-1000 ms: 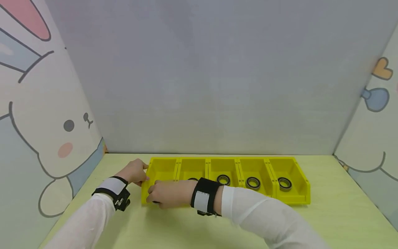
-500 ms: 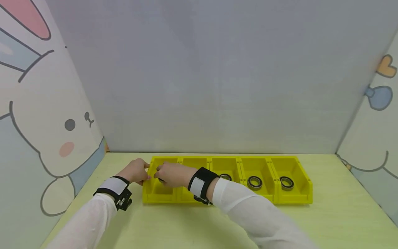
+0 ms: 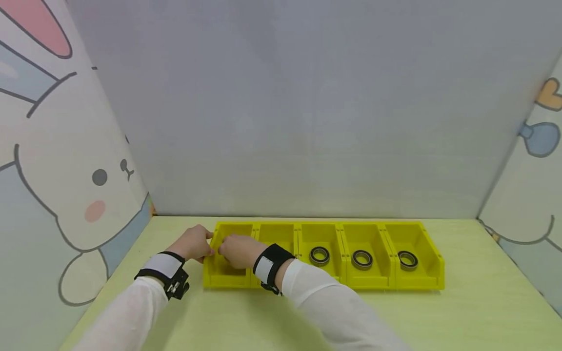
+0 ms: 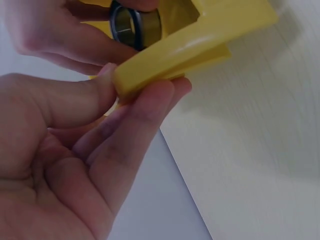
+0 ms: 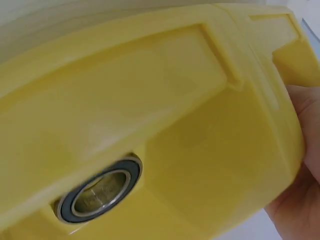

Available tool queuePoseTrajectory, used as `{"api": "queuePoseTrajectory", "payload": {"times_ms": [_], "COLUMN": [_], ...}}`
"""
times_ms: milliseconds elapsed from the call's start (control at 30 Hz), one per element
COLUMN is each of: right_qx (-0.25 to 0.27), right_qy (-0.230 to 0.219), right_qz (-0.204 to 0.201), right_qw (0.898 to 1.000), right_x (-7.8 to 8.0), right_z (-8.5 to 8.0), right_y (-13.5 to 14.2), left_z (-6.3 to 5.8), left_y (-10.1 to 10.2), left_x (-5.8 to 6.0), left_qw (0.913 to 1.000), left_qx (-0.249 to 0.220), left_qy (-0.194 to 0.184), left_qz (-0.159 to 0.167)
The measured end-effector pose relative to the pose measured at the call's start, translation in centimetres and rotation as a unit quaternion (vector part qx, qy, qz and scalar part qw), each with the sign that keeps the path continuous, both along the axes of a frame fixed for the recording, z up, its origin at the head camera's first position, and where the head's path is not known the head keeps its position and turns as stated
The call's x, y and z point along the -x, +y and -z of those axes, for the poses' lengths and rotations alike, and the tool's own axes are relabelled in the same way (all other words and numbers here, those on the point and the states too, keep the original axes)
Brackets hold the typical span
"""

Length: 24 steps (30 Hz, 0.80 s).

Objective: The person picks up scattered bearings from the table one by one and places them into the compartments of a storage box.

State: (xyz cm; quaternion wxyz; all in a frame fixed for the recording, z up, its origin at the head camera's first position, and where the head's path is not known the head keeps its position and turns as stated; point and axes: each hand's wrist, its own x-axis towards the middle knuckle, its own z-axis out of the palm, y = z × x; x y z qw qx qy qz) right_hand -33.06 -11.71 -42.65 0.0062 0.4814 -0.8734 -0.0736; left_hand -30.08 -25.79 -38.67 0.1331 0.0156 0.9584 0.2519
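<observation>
A row of several joined yellow bins [image 3: 322, 282] stands on the table. My left hand [image 3: 193, 242] pinches the outer side wall [image 4: 175, 52] of the leftmost bin between thumb and fingers. Inside that bin my right hand [image 3: 239, 251] holds a bearing [image 4: 135, 25], a dark-rimmed metal ring seen in the left wrist view; the head view hides it behind the hand. Another bearing [image 5: 100, 192] lies in a bin in the right wrist view, where part of my right hand [image 5: 302, 200] shows at the edge, beyond the bin wall.
Three more bearings lie in the bins to the right: one in the middle bin [image 3: 319, 256], one beside it [image 3: 362, 260] and one in the rightmost bin [image 3: 408, 261]. A grey wall [image 3: 307, 122] rises behind the pale table [image 3: 474, 287], with printed panels at both sides.
My right hand has moved from the front of the leftmost bin back and into it with the bearing. The left hand keeps its grip on the bin wall. The middle bin's bearing has come into full view.
</observation>
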Motion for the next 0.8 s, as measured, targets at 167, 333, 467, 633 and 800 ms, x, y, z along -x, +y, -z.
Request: {"api": "queuePoseTrajectory", "payload": {"times_ms": [167,333,467,633,800], "right_qx": [0.002,-0.001,-0.006,-0.015,-0.024], "right_qy": [-0.019,-0.031,-0.026,-0.017,0.002], "right_qz": [0.021,0.041,0.044,0.054,0.055], "right_qw": [1.000,0.999,0.999,0.998,0.998], "right_x": [0.0,-0.1,-0.3,-0.3,0.0], "right_z": [0.7,1.2,1.4,1.4,1.6], "right_y": [-0.3,-0.3,-0.3,-0.1,0.1], "left_z": [0.3,0.5,0.4,0.0,0.2], "left_y": [0.2,0.2,0.3,0.6,0.8], "left_x": [0.1,0.3,0.2,0.2,0.6], "left_qw": [1.0000,0.9999,1.0000,1.0000,0.9999], "left_qx": [-0.003,-0.006,-0.007,-0.001,-0.006], "left_qy": [0.009,0.009,0.004,0.007,0.006], "left_qz": [0.002,0.003,0.000,0.006,0.009]}}
